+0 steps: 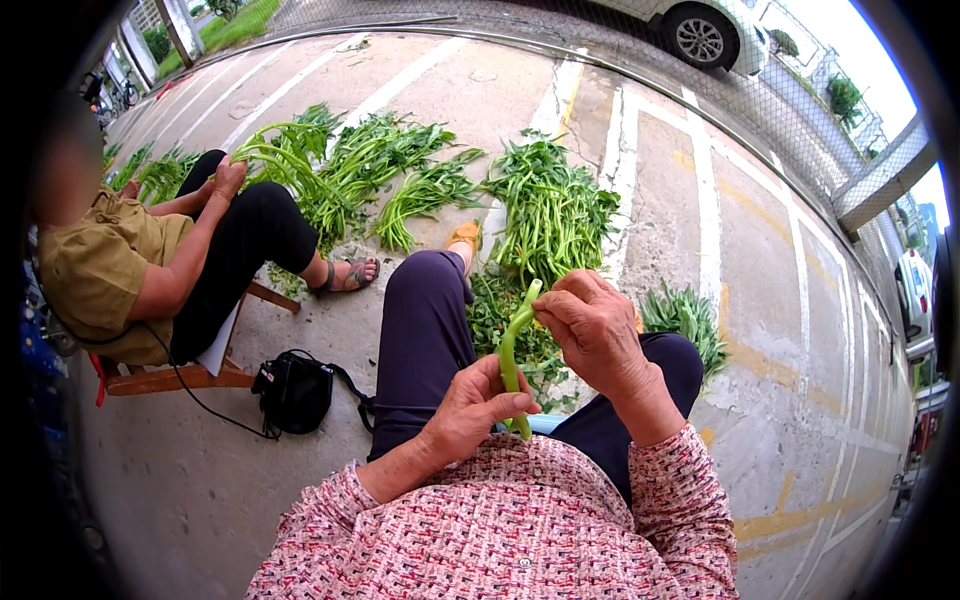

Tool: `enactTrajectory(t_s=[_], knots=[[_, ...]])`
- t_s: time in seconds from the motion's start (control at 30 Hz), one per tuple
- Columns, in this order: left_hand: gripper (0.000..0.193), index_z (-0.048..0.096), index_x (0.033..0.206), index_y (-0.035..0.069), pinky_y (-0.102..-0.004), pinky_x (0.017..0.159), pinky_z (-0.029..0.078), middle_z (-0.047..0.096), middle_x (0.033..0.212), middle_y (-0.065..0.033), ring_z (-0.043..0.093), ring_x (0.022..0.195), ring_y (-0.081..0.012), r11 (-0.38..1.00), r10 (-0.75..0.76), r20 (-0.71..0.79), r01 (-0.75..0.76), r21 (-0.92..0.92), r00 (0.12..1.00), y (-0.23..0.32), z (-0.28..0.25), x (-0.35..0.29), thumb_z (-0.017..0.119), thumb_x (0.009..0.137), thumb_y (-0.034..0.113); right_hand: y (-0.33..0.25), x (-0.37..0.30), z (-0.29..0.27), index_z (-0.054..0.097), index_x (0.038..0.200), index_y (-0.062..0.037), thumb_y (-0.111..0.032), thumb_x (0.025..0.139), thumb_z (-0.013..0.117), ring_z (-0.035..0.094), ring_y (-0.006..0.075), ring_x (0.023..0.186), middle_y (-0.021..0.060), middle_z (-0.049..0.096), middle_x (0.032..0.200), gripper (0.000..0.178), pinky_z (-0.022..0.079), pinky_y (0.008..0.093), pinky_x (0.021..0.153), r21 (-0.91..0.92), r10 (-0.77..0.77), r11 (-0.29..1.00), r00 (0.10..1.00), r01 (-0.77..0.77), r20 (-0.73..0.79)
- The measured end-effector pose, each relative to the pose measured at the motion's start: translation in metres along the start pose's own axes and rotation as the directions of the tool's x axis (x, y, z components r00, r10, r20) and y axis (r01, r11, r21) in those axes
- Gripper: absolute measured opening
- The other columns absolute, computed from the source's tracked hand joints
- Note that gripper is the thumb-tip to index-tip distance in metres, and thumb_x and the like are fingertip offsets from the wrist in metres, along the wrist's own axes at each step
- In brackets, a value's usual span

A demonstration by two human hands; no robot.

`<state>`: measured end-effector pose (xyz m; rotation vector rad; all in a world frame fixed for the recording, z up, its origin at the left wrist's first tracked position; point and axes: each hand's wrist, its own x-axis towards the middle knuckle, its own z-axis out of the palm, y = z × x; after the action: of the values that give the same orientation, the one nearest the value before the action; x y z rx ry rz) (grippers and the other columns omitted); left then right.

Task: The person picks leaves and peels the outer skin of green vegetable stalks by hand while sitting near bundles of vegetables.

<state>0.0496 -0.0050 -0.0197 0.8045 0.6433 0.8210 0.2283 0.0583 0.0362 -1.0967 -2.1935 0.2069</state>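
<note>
Above my lap I hold a thick, bent green vegetable stem [510, 352] with a pale cut end at the top. My left hand [468, 412] is closed round its lower part, thumb laid across it. At the upper end, the thumb and fingers of my right hand [602, 335] are pinched together against the stem. Just past my knees a large heap of leafy green stalks [545, 205] lies on the ground. Loose leaves and trimmings [505, 320] are scattered between my legs.
On the left a co-worker [120, 270] sits on a low wooden stool [180, 380], holding leafy stalks. A black bag [293, 392] with a strap is on the concrete. More greens [375, 155] are spread ahead, with another bunch [688, 325] at right. Beyond a mesh fence stands a white car [650, 12].
</note>
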Motion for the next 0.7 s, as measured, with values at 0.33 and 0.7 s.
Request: enactTrajectory(t_s=[0.33,0.7], knots=[[0.017,0.049,0.099,0.002,-0.0326,0.073,0.052,0.062,0.086,-0.0119,0.062,0.08,-0.0185,1.0,-0.017,0.01,0.017,-0.015,1.0,0.001,0.0,-0.002,0.057,0.084,0.007,0.008,0.0,0.006,0.051,0.081,-0.0032,-0.005,0.071,0.054,0.05,0.0277,0.075,0.0112,0.049,0.076,0.011,0.041,0.0366,0.067,-0.283,-0.164,0.944,0.985,0.171,0.047],[0.018,0.051,0.096,0.002,-0.0356,0.073,0.053,0.06,0.084,-0.0089,0.062,0.08,-0.0196,0.998,0.004,0.002,-0.003,-0.061,1.0,0.0,-0.004,-0.001,0.06,0.082,0.008,0.048,-0.026,0.021,0.064,0.084,-0.0007,-0.027,0.089,0.051,0.055,0.0171,0.076,0.0083,0.06,0.081,0.029,0.041,0.0304,0.065,0.578,0.634,0.552,0.753,-0.601,0.176]])
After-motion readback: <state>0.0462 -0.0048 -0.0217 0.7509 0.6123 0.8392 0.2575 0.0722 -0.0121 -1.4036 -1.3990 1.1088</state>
